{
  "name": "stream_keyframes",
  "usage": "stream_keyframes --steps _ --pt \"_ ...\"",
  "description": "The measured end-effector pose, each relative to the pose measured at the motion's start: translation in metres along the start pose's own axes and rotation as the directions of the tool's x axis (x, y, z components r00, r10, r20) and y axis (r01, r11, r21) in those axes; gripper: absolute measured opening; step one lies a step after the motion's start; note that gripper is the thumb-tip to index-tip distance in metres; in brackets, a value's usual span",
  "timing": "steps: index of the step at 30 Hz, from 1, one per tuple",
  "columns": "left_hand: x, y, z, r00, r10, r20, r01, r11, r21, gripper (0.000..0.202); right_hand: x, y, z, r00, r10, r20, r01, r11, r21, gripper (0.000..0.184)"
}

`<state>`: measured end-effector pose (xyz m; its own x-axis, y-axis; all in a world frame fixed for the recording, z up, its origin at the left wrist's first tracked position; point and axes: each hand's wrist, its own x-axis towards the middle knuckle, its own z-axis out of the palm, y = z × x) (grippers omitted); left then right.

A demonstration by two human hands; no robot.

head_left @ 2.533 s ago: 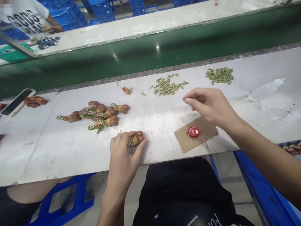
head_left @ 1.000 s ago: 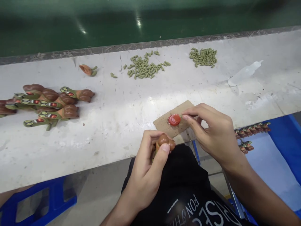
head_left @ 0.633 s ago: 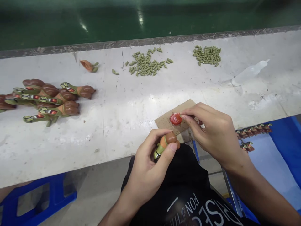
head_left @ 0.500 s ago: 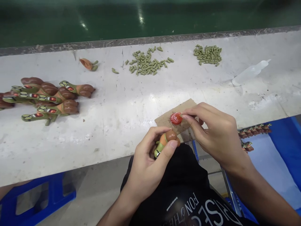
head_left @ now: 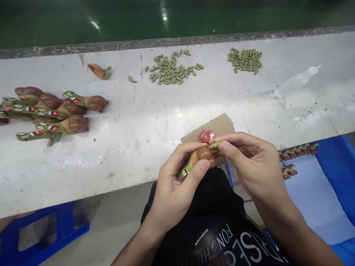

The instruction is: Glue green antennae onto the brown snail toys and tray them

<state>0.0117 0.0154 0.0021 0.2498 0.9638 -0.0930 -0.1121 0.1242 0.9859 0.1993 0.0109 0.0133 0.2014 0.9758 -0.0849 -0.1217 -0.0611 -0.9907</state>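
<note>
My left hand [head_left: 176, 177] is closed around a brown and green toy figure [head_left: 203, 153], its brown rounded end pointing away from my palm. Between thumb and fingertips, my right hand [head_left: 249, 162] pinches a small green peg [head_left: 215, 145]. The peg is right beside the brown end of the figure; whether the two touch I cannot tell. Just beyond my fingers, a round red cap or dish [head_left: 206, 135] with a glossy surface lies on a piece of brown cardboard [head_left: 222, 123].
Several similar figures [head_left: 61, 107] lie at the left. Green pegs form two piles, one mid-table [head_left: 172, 70], one farther right [head_left: 245, 60]. A translucent bottle [head_left: 296, 82] lies at right. More figures [head_left: 298, 152] sit in a blue crate [head_left: 332, 166]. A blue stool [head_left: 55, 229] stands lower left.
My right hand has drawn the green peg back from the red cap to the brown end of the figure. My left hand keeps its hold on the figure.
</note>
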Motion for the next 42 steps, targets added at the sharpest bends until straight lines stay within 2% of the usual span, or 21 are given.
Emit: stream_keyframes --steps 14,22,24,27,29,30,32,34,36,39,42 --pt "0.001 -0.002 0.001 0.999 0.032 0.020 -0.033 0.999 0.032 0.016 -0.004 -0.001 0.004 0.998 -0.053 -0.024 0.050 0.994 -0.101 0.012" --pt "-0.005 0.002 -0.003 0.998 0.061 0.003 -0.061 0.997 0.048 0.019 -0.007 -0.007 0.011 0.981 -0.186 0.049 0.193 0.953 -0.233 0.020" --pt "-0.005 0.003 -0.006 0.999 0.029 -0.018 -0.028 0.998 0.054 0.017 -0.002 -0.010 0.010 0.971 -0.214 0.111 0.234 0.944 -0.231 0.019" --pt "-0.001 0.001 -0.011 0.993 -0.073 -0.094 0.074 0.997 0.007 0.017 0.022 -0.018 -0.002 0.952 -0.210 0.224 0.257 0.944 -0.207 0.008" --pt "0.003 0.000 -0.015 0.984 -0.129 -0.119 0.118 0.988 -0.098 0.022 0.053 -0.022 -0.017 0.955 -0.250 0.161 0.290 0.899 -0.327 0.013" --pt "0.006 0.000 -0.017 0.981 -0.151 -0.123 0.130 0.978 -0.162 0.023 0.073 -0.024 -0.027 0.950 -0.299 0.089 0.307 0.841 -0.445 0.018" --pt "0.010 0.001 -0.021 0.977 -0.179 -0.116 0.143 0.952 -0.269 0.027 0.117 -0.023 -0.047 0.898 -0.438 -0.032 0.286 0.639 -0.714 0.026" --pt "0.010 0.006 -0.021 0.962 -0.233 -0.139 0.178 0.929 -0.324 0.031 0.159 -0.016 -0.064 0.879 -0.472 -0.066 0.235 0.548 -0.803 0.036" --pt "0.009 0.012 -0.019 0.940 -0.296 -0.169 0.225 0.910 -0.348 0.035 0.191 -0.008 -0.074 0.886 -0.460 -0.060 0.205 0.505 -0.839 0.034" --pt "0.005 0.020 -0.013 0.926 -0.342 -0.161 0.264 0.889 -0.375 0.039 0.214 0.004 -0.075 0.900 -0.435 -0.040 0.176 0.446 -0.878 0.021" --pt "0.003 0.024 -0.011 0.936 -0.338 -0.100 0.267 0.866 -0.423 0.034 0.219 0.010 -0.067 0.908 -0.417 -0.038 0.147 0.403 -0.903 0.015"
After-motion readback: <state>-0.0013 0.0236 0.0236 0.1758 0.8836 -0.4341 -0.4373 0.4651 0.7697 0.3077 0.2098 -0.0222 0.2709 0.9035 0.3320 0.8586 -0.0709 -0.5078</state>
